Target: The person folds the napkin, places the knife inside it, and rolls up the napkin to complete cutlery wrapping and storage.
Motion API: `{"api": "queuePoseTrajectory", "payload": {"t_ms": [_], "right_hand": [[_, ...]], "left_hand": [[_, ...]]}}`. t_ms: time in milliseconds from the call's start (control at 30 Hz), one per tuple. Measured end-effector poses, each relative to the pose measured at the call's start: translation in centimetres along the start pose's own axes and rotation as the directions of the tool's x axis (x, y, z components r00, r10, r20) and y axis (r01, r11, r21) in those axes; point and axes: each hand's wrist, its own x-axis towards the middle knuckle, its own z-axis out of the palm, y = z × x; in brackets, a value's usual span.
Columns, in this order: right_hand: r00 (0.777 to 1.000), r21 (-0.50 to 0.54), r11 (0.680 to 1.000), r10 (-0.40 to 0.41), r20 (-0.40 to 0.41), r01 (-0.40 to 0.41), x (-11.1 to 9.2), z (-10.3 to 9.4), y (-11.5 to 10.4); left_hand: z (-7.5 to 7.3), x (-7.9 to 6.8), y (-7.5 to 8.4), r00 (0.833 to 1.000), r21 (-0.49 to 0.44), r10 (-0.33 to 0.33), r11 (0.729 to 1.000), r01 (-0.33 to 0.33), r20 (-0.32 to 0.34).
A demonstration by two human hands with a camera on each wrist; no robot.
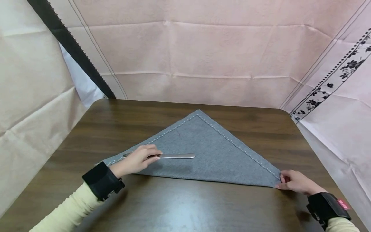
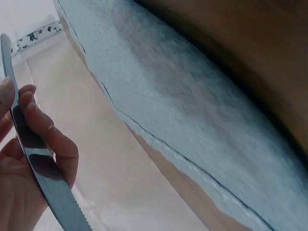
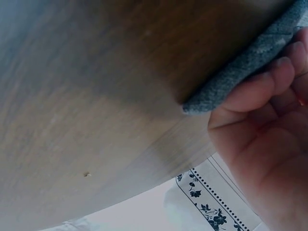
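Note:
A blue-grey felt cloth (image 1: 203, 154), folded into a triangle with pale stitching along two edges, lies on the wooden table (image 1: 185, 206). Above its left part, my left hand (image 1: 139, 158) grips a metal table knife (image 1: 179, 156). The smooth handle points right in the head view; the serrated blade (image 2: 65, 207) shows in the left wrist view. At the cloth's right corner, my right hand (image 1: 298, 182) pinches the fabric between thumb and fingers. The right wrist view shows that felt corner (image 3: 211, 96) against the fingers, near the tabletop.
Pale pink creased sheeting (image 1: 203, 51) hangs behind the table and at both sides. A black strip (image 1: 78, 51) crosses it at the upper left, and a floral border (image 1: 333, 80) runs down the right. A small crumb (image 3: 87, 174) lies on the tabletop.

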Motion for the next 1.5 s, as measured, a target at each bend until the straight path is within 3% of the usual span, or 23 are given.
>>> {"api": "queuePoseTrajectory", "payload": {"t_ms": [133,300,800,1067,1267,1500], "right_hand": [[1.000,-0.001,1.000,-0.024,-0.007,0.024,0.0,0.0,-0.1],[0.999,-0.018,0.999,-0.033,-0.021,0.032,0.0,0.1,-0.3],[0.998,-0.036,0.998,0.044,-0.043,-0.046,0.1,0.4,-0.6],[0.998,-0.011,0.998,0.054,-0.033,-0.054,0.1,0.2,-0.7],[0.998,-0.006,0.998,0.054,-0.032,-0.055,0.0,0.1,-0.6],[0.998,-0.012,0.998,0.062,-0.030,-0.063,-0.2,0.1,-0.6]], "left_hand": [[0.7,0.9,0.5,1.000,-0.002,-0.025,1.000,0.025,-0.001],[1.7,2.2,1.1,1.000,-0.002,-0.011,1.000,0.011,-0.006],[4.0,5.1,3.4,1.000,0.036,0.030,0.999,-0.030,-0.001],[5.7,6.2,4.1,0.997,0.098,-0.013,0.995,0.005,0.082],[7.5,7.1,4.8,0.977,0.191,-0.052,0.981,0.011,0.209],[8.8,7.7,4.8,0.964,0.252,-0.030,0.967,-0.039,0.263]]}}
